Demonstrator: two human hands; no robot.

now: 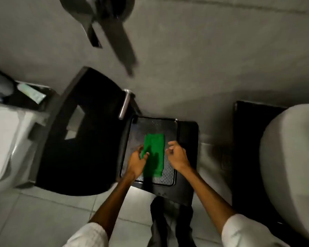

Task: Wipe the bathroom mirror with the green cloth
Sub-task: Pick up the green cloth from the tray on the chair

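A folded green cloth (154, 152) lies flat on a dark textured tray (155, 125) set on a black stand. My left hand (137, 162) rests at the cloth's left edge, thumb and fingers pinching that edge. My right hand (177, 154) hovers just to the right of the cloth with its fingers loosely curled and nothing in it. No mirror is in view.
A black chair-like seat (82, 139) stands to the left of the tray, with a chrome bar (124, 104) beside it. White fixtures sit at the far left (2, 139) and far right (291, 166). A dark blurred fitting (114, 32) hangs on the grey wall above. Pale floor tiles (43, 220) lie below.
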